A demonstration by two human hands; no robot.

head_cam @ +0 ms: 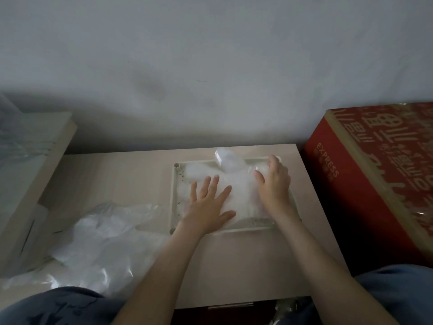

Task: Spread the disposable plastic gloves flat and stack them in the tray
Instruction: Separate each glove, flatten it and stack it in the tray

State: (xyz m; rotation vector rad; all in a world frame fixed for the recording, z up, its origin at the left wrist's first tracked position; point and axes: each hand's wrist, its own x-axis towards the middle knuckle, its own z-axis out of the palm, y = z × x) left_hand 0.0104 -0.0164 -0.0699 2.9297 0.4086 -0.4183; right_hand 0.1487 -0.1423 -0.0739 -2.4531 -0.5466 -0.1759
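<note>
A pale rectangular tray [174, 198] sits on the small table [246, 259]. A stack of clear plastic gloves [242, 195] lies flat in it, and one glove part [228, 161] sticks up over the tray's far rim. My left hand [209, 202] lies flat on the stack with fingers spread and straight. My right hand [273, 181] rests on the right side of the stack, fingers reaching toward the tray's far right corner; whether they pinch plastic I cannot tell. A loose heap of crumpled gloves [98, 242] lies on the table's left part.
A large red cardboard box [375, 174] stands close against the table's right side. A pale board with plastic wrap [30, 156] leans at the left. The wall [210, 66] runs right behind the table. My knees in blue trousers [398, 292] are at the near edge.
</note>
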